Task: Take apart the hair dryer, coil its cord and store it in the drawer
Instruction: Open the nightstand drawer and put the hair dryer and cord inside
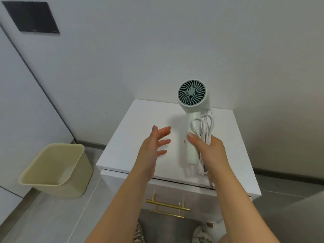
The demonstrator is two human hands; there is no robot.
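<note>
My right hand [208, 148] grips the handle of a pale green hair dryer [192, 102] and holds it upright above a white cabinet top [140, 123], its round rear grille facing me. The white cord [205, 127] is looped in several coils and pinned against the handle under the same hand, with the plug end hanging below. To the left of the dryer my left hand [154, 142] hovers with fingers spread, holding nothing. Below the top, the drawer fronts carry gold bar handles [167, 205].
A beige plastic bin [56, 169] stands on the grey floor left of the cabinet. Plain walls rise behind and to the left, with a dark panel [31, 16] high up. My slippered feet show at the bottom edge.
</note>
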